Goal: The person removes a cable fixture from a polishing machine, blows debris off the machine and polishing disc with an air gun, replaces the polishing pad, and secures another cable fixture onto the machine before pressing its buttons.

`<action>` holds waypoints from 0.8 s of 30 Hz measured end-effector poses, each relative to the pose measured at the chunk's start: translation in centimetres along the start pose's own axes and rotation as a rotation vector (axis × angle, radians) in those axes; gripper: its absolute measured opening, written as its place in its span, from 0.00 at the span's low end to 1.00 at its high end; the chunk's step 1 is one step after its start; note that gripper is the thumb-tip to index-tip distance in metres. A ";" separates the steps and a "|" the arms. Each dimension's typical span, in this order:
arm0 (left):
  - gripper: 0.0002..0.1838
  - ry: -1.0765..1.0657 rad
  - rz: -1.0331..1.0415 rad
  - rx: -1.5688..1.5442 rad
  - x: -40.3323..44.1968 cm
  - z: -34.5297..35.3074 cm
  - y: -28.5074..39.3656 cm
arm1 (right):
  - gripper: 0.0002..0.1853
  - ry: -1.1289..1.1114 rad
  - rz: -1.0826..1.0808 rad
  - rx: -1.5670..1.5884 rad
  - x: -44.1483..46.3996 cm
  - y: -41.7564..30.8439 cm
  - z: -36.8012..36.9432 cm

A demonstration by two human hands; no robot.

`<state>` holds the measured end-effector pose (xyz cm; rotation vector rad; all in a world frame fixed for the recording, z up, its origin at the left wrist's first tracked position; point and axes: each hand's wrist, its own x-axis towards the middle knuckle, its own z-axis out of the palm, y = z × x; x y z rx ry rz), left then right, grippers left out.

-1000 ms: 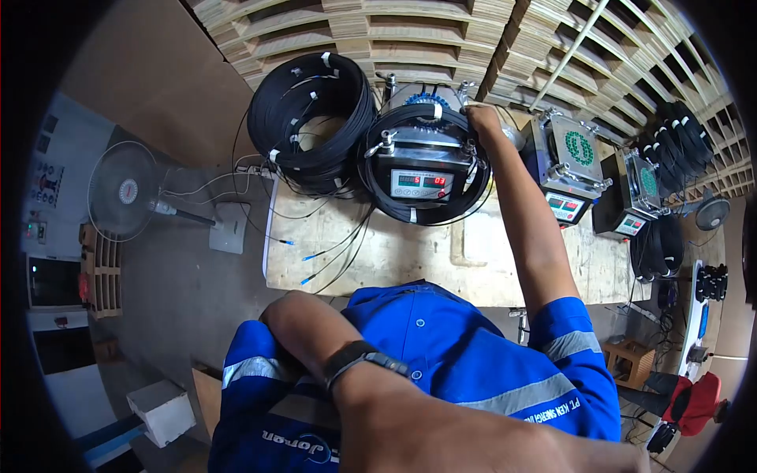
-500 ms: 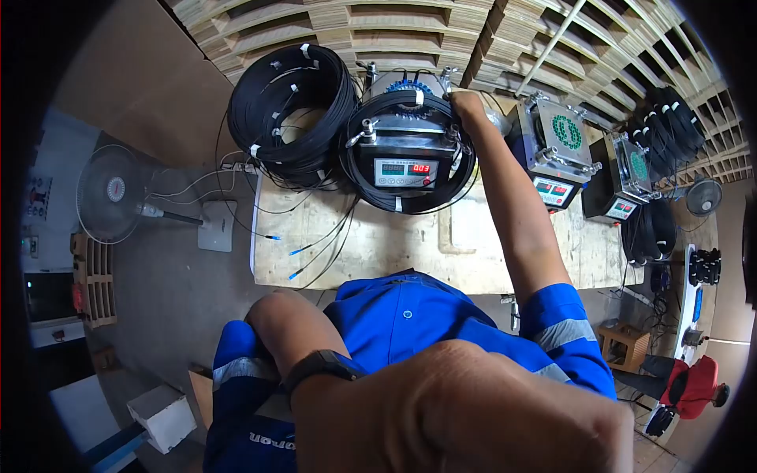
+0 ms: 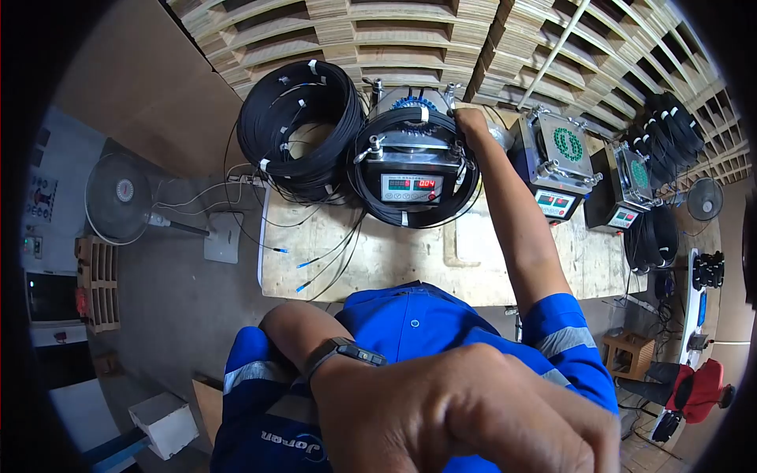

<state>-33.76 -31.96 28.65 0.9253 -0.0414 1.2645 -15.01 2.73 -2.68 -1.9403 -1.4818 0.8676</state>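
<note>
My left hand point(image 3: 481, 406) is large and close to the camera, with a dark watch point(image 3: 347, 356) on its wrist. Its fingers are curled in, and what they hold, if anything, is hidden. My right hand point(image 3: 471, 121) reaches to the right side of a polishing-type machine point(image 3: 410, 169), beside a metal corner clamp point(image 3: 451, 91). Those fingers look closed, but their tips are out of sight. A coil of black cable point(image 3: 394, 217) hangs around the machine, with blue connectors point(image 3: 412, 104) set on its top. The machine's lit display point(image 3: 411, 188) shows red digits.
Left of the machine stands a tall stack of black cable coils point(image 3: 264, 126). Blue-tipped cable ends point(image 3: 303, 286) lie on the wooden table point(image 3: 378, 264). Two similar machines, one nearer point(image 3: 556, 162), stand to the right. A floor fan point(image 3: 122, 193) is at left; a person in red point(image 3: 702, 390) is far right.
The view has shifted slightly, so the table sits a little lower and further right. My left hand has turned, showing more of its curled fingers and the watch face. The display digits differ.
</note>
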 end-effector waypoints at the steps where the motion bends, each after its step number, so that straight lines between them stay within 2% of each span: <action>1: 0.13 0.015 0.007 0.001 -0.1 -0.6 0.6 | 0.17 0.019 0.006 -0.027 -0.1 0.0 -0.1; 3: 0.13 0.057 0.017 0.005 -0.8 -1.3 1.2 | 0.17 -0.002 -0.048 -0.048 -0.3 -0.1 -0.3; 4: 0.13 0.079 0.021 0.007 -0.7 -1.3 0.8 | 0.16 -0.022 0.059 0.110 -0.6 -0.1 -0.3; 7: 0.13 0.130 0.033 0.015 -1.2 -2.7 2.1 | 0.16 -0.032 0.089 0.187 -0.4 0.0 -0.1; 9: 0.14 0.141 0.047 0.024 0.0 -3.7 2.3 | 0.16 -0.007 0.030 0.070 -0.4 -0.3 -0.2; 10: 0.14 0.146 0.055 0.029 1.7 -3.6 0.9 | 0.18 -0.054 -0.264 -0.194 2.4 3.0 0.8; 11: 0.14 0.150 0.064 0.035 3.1 -3.9 0.3 | 0.18 -0.047 -0.269 -0.193 1.5 2.0 0.4; 12: 0.14 0.149 0.074 0.042 3.4 -3.9 0.4 | 0.19 -0.033 -0.183 -0.106 1.5 2.0 0.5; 14: 0.17 0.455 0.043 0.217 5.3 -11.3 -1.8 | 0.20 -0.012 -0.005 0.072 1.1 1.6 0.5; 15: 0.20 0.559 0.009 0.270 6.2 -14.7 -2.6 | 0.21 -0.034 -0.088 -0.150 1.4 1.5 0.3; 17: 0.24 0.683 -0.074 0.365 7.2 -21.7 -3.7 | 0.21 -0.017 -0.147 -0.237 2.1 2.3 0.8; 18: 0.24 0.742 -0.077 0.515 7.8 -24.9 -4.3 | 0.20 0.002 -0.060 -0.163 1.1 1.3 0.4; 20: 0.26 0.813 -0.088 0.825 9.0 -31.5 -5.3 | 0.17 0.017 -0.172 -0.364 0.8 1.3 0.6; 21: 0.27 0.824 -0.097 0.984 9.3 -34.0 -5.5 | 0.21 0.001 -0.114 -0.231 2.0 2.0 0.9; 22: 0.25 0.856 -0.174 1.229 9.6 -35.1 -5.3 | 0.21 0.006 -0.140 -0.239 2.5 2.6 1.3; 24: 0.25 0.869 -0.230 1.379 9.9 -42.0 -7.1 | 0.22 0.016 -0.168 -0.246 3.1 2.6 1.0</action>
